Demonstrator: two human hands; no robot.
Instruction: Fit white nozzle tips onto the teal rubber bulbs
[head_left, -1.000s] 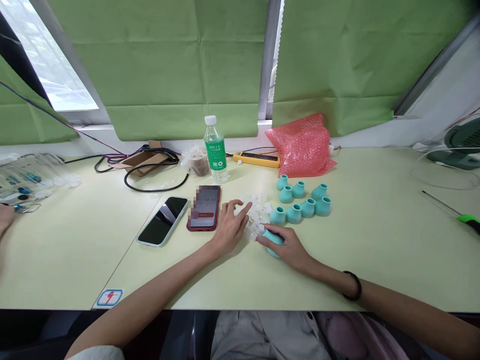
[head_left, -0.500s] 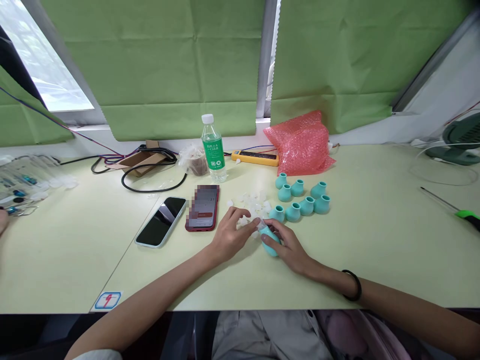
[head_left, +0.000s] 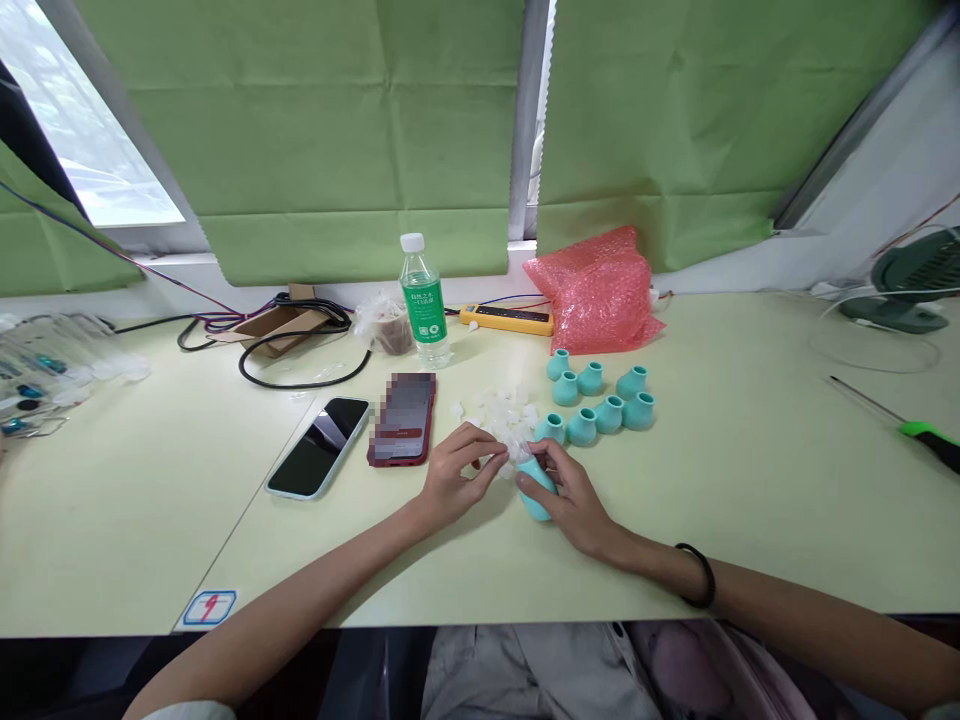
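In the head view, my right hand (head_left: 576,503) grips a teal bulb-shaped piece (head_left: 537,503), tilted with its narrow end up and away from me. A clear, whitish part shows at that narrow end. Just left of it, my left hand (head_left: 463,470) has its thumb and fingertips pinched together; whatever lies between them is too small to make out. Behind both hands is a loose pile of small translucent white pieces (head_left: 504,405). Several more teal bulb-shaped pieces (head_left: 581,427) with round openings on top stand upright behind my right hand.
Left of the hands lie a red-cased phone (head_left: 403,420) and a pale-cased phone (head_left: 319,450). Behind them stand a water bottle (head_left: 425,310), a yellow tool (head_left: 510,320) and pink bubble wrap (head_left: 596,295). A screwdriver (head_left: 919,430) is far right, bagged parts (head_left: 64,365) far left.
My left thumb has come off the tip of the clear part, and its fingers have closed into a pinch beside it. My right hand keeps holding the teal piece, now slightly more upright.
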